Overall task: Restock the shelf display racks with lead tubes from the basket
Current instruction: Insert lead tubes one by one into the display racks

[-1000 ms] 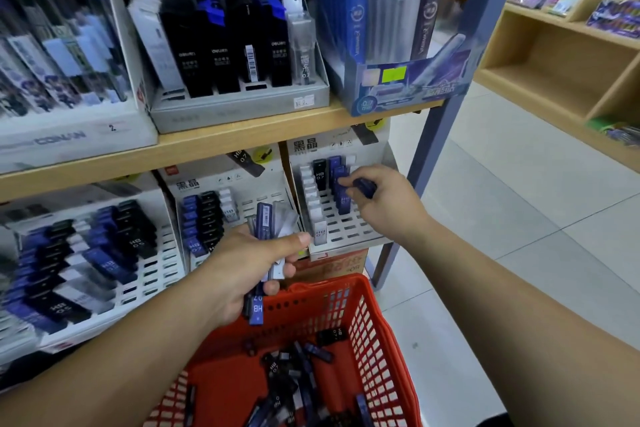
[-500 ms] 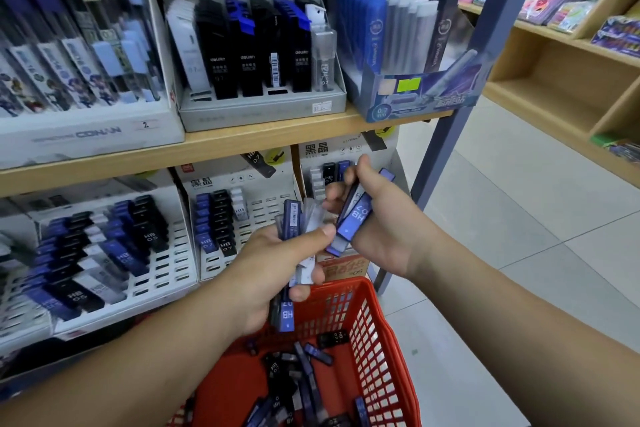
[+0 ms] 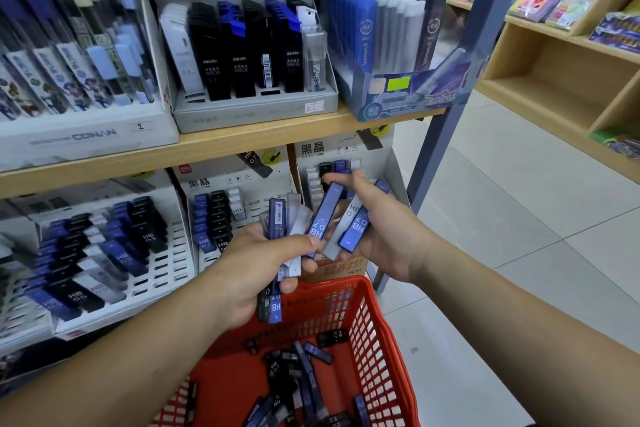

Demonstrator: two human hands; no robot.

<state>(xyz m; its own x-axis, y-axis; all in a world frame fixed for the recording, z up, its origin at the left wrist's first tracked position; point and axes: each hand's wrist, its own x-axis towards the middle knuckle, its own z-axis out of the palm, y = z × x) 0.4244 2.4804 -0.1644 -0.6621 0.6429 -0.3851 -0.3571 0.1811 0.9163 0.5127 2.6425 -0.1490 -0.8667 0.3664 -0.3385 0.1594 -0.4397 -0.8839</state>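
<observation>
My left hand (image 3: 256, 270) grips a fanned bundle of blue, black and clear lead tubes (image 3: 278, 218) above the red basket (image 3: 377, 333). My right hand (image 3: 384, 236) is close beside it and holds a few tubes marked HB 0.7 (image 3: 356, 229), with one blue tube (image 3: 323, 215) pinched between finger and thumb. Both hands hover in front of the white slotted display rack (image 3: 346, 149) on the lower shelf, which holds only a few tubes at its back. More loose tubes (image 3: 301, 371) lie in the basket's bottom.
Two more white racks (image 3: 166, 260) (image 3: 249, 208) with blue and black tubes fill the lower shelf to the left. The wooden upper shelf (image 3: 242, 142) carries boxes of lead cases. A blue shelf post (image 3: 450, 107) stands right of the hands, with tiled floor (image 3: 519, 236) beyond.
My right hand has come back from the rack to my left hand and now holds tubes taken from the bundle. The view has shifted down and closer.
</observation>
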